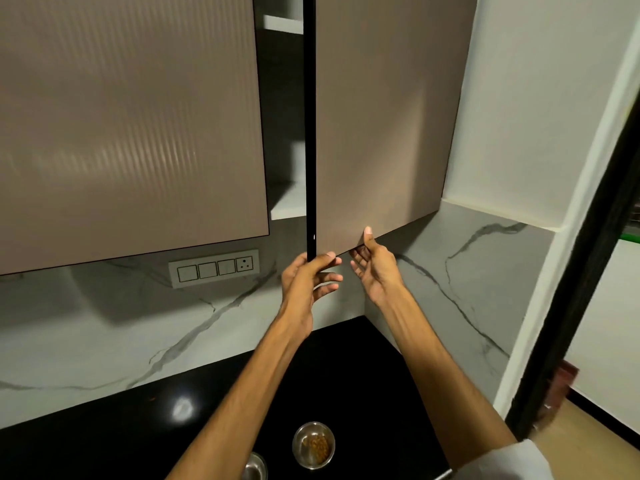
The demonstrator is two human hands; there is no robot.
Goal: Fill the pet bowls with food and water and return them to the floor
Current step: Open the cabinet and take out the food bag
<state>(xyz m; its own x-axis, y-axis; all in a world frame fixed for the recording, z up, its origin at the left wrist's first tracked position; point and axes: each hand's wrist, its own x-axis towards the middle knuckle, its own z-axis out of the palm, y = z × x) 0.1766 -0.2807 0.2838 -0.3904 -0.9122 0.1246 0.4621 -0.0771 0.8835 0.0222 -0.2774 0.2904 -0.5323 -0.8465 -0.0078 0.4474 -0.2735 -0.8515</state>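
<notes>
Both hands raised to a half-open taupe wall-cabinet door [388, 116]: left hand [306, 282] pinching its black edge, right hand [375, 268] gripping its bottom corner; steel food-filled bowl [313, 444] and second steel bowl [254, 467] on black counter [104, 445] below

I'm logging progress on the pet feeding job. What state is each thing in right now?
Right cupboard door: ajar.
Left cupboard door: closed.
Left hand: gripping the ajar door's black edge.
Right hand: holding that door's bottom edge.
Steel bowl: on countertop, holds brown food.
Second bowl: mostly cropped, contents unclear.
</notes>
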